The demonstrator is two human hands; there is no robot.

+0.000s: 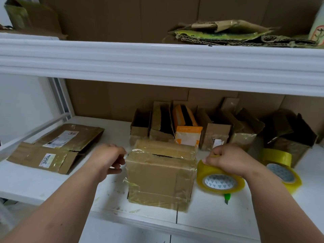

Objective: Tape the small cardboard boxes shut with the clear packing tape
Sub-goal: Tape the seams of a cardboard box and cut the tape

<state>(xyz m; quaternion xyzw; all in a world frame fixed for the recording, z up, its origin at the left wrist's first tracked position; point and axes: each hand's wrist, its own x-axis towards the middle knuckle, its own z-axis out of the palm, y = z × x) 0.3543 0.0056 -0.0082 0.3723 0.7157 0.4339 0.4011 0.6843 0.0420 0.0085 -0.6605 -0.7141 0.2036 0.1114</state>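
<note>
- A white shelf (52, 183) carries the work, with another white shelf (157, 60) above it and brown cardboard lining the back wall
- The cardboard box (159, 174) stands near the front edge of the lower shelf, between both hands, wrapped in glossy clear tape with a dark gap along its top seam
- The left hand (108, 159) pinches the loose end of the tape strip (129, 151) at the box's upper left corner
- The right hand (226, 158) grips the tape roll (220, 179) just right of the box
- A second tape roll (282, 171) lies further right
- Open small boxes (185, 127) stand in a row behind; flattened boxes (57, 146) lie to the left
- A green tool (227, 198), possibly a cutter, pokes out from under the held roll, mostly hidden
- Crushed cardboard (236, 32) lies on the upper shelf
</note>
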